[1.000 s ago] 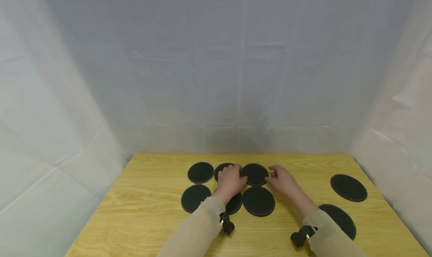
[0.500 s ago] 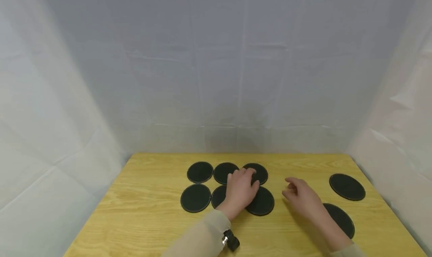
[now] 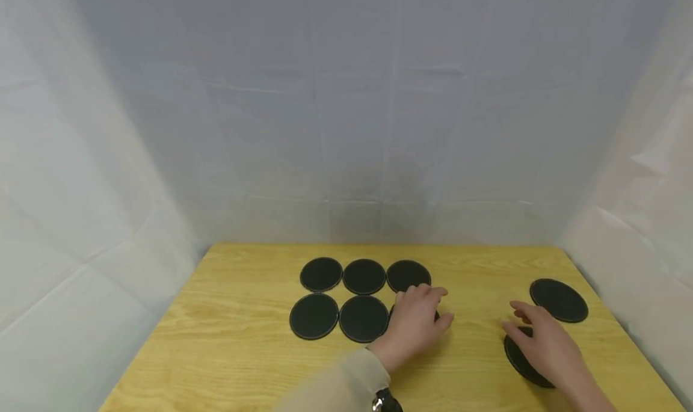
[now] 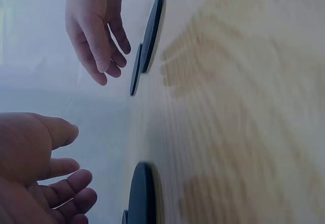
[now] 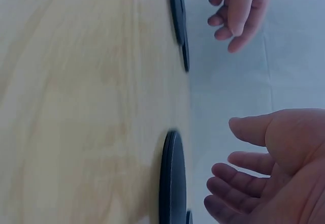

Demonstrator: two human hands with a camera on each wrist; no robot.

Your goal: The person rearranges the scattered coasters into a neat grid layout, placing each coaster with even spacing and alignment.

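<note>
Coasters are what I have under both hands. Nearest the lower right of the head view, my right hand [image 3: 544,346] hovers over one black coaster [image 3: 518,356], fingers spread and loosely bent, holding nothing; the right wrist view shows a gap between palm and disc. Left of it, at lower centre, my left hand [image 3: 414,325] hangs just above a second coaster [image 3: 394,311], mostly hidden beneath it, fingers relaxed and apart, gripping nothing. The two hands sit well apart.

Each disc is flat, round, thin and matte black with a faint stitched rim. Further up the frame, a lone coaster [image 3: 559,300] lies at the right edge. At centre, two front-row coasters [image 3: 338,317] lie just beside the hidden one, and behind them a back row of three [image 3: 364,276] sits edge to edge. All rest on a yellow wood-grain table [image 3: 243,340]. Creased white cloth [image 3: 346,117] fills the upper frame.
</note>
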